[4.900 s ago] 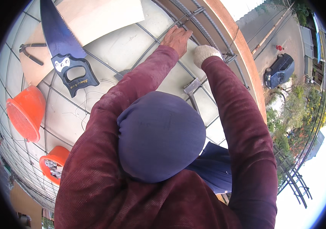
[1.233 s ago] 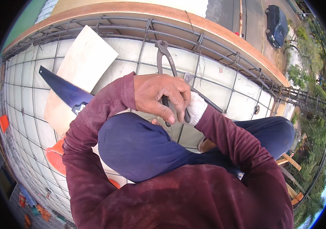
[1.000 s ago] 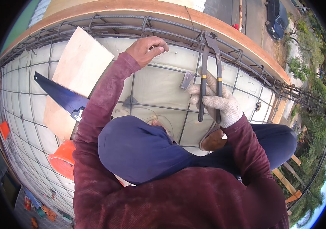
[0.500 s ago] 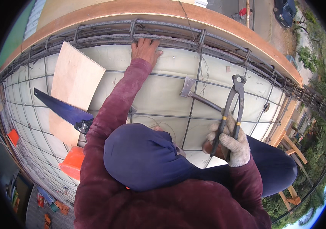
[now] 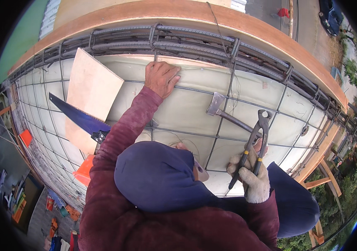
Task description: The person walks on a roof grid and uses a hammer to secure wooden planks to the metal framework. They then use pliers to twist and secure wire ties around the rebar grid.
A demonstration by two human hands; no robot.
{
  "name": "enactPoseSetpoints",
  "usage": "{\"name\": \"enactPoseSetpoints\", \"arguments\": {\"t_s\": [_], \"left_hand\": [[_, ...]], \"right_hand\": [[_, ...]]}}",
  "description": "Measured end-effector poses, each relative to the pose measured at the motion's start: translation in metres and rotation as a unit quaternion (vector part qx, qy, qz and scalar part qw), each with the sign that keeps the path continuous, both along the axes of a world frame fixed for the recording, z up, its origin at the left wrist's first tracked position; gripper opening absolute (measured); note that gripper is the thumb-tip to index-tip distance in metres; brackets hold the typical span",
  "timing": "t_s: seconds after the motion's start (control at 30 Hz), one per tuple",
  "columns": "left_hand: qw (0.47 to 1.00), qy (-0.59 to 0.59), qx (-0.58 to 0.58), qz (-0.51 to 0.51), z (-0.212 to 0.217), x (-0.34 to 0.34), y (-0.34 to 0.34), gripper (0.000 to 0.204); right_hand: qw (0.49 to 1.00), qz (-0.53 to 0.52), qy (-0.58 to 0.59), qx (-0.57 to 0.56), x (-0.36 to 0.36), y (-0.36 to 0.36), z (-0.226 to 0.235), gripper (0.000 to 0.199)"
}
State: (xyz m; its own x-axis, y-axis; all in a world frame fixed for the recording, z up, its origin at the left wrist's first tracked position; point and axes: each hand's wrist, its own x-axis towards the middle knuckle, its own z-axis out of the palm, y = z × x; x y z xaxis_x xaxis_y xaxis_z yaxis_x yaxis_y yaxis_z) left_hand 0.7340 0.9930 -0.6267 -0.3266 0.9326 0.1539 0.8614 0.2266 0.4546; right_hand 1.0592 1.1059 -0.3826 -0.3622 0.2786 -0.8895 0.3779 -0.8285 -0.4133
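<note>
My bare left hand (image 5: 160, 79) is closed around a thin steel bar of the mesh (image 5: 177, 87), just below the thick rebar cage (image 5: 195, 45); its fingertips are hidden. On the right, my gloved right hand (image 5: 255, 180) grips long-handled pincers (image 5: 261, 125) with yellow bands, jaws pointing up and away. A hammer (image 5: 215, 103) lies across the mesh, its handle end passing behind the pincers. Left of my left arm, a hand saw (image 5: 78, 115) with a dark blue blade rests over a pale plywood piece (image 5: 92, 79).
Pale sheeting (image 5: 186, 108) lies beneath the mesh. A wooden form board (image 5: 178, 13) borders the far edge, with a lower road and parked car (image 5: 331, 16) beyond. An orange plastic object (image 5: 84, 169) sits by my left elbow. Loose wire (image 5: 236, 90) curls near the hammer.
My left hand has drawn back toward me from under the rebar cage, its fingers now curled. My right hand still holds the pincers, now slightly lower in the picture. The view has shifted a little.
</note>
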Motion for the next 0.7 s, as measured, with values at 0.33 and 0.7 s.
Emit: {"name": "enactPoseSetpoints", "arguments": {"t_s": [0.33, 0.7], "left_hand": [[0.998, 0.0, 0.059, -0.007, -0.012, -0.001, -0.005, 0.022], [0.998, -0.018, 0.056, 0.017, -0.008, 0.001, -0.002, 0.023]], "right_hand": [[0.999, 0.028, -0.025, 0.01, 0.01, -0.001, -0.014, 0.072], [0.982, 0.154, -0.106, -0.036, -0.028, 0.003, -0.01, 0.046]]}}
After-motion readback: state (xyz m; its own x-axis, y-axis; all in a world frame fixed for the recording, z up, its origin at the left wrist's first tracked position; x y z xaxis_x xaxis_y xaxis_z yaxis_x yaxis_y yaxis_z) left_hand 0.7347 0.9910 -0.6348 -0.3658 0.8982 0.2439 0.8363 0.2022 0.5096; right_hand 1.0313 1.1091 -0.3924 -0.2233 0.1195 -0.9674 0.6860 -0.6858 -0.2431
